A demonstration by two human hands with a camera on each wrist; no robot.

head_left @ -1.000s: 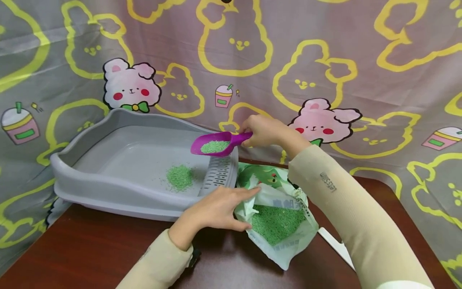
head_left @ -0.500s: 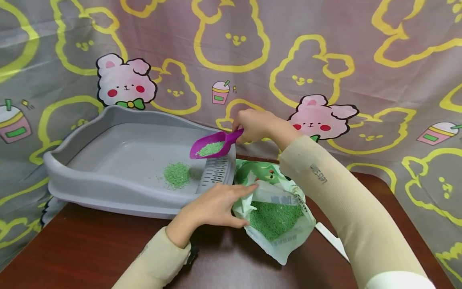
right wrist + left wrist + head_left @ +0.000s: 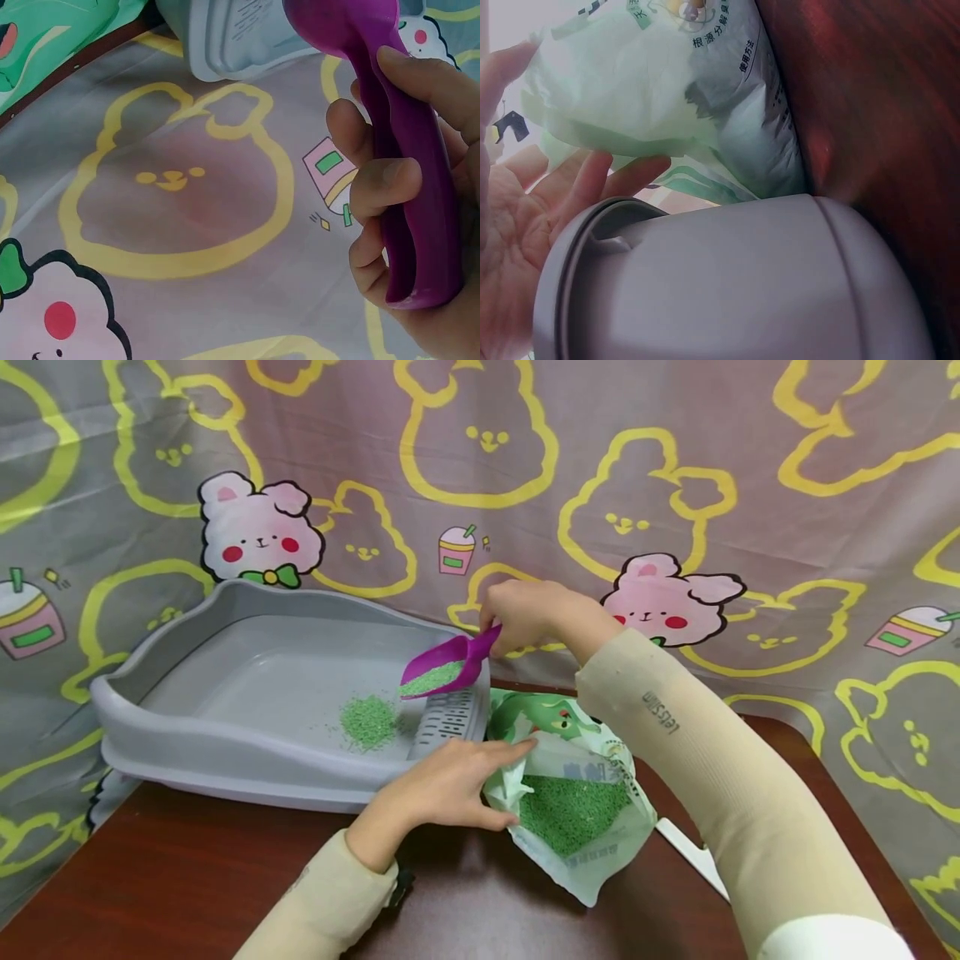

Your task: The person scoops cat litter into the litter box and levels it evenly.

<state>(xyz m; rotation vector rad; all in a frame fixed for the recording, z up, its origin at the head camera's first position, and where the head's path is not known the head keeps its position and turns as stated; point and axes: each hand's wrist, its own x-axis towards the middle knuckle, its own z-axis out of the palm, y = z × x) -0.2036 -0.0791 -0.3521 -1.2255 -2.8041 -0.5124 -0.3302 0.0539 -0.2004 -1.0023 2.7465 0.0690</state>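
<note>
Bunny-print backdrop, reddish-brown table, gray tray, right grip curled round purple scoop, left grip wide against green bag

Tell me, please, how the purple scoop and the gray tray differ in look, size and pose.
Look: the scoop is bright purple with a handle, while the tray is a gray, walled basin with slots at one end.
Size: the scoop is small; the tray is far larger.
Pose: the scoop is held tilted, front end down, whereas the tray rests on the table.
Shared: both contain green granules.
</note>
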